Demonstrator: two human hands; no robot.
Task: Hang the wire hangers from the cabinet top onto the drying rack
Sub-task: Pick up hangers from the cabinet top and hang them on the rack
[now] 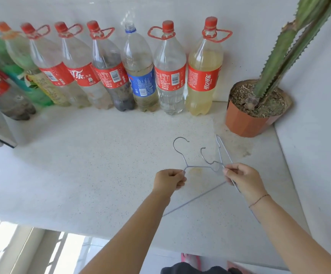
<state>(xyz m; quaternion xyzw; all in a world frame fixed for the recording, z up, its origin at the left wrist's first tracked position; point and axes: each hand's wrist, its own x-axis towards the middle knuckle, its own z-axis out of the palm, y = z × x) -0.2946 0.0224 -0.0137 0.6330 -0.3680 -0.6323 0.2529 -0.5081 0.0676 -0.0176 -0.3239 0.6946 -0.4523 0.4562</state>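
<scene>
Thin grey wire hangers lie tangled over the white speckled cabinet top (81, 171). My left hand (168, 180) pinches one wire hanger (177, 151) at its shoulder, its hook curling up and away from me. My right hand (241, 178) pinches a second wire hanger (207, 157) near its neck; its hook overlaps the first hanger's arm. A long straight wire (196, 198) runs down to the left between my forearms. Another wire loop (223, 149) sticks up behind my right hand. The drying rack is out of view.
A row of several large plastic bottles (168, 72) stands along the back wall. A cactus in an orange pot (247, 123) sits in the back right corner. The counter's front edge (121, 236) is close to me, with floor below.
</scene>
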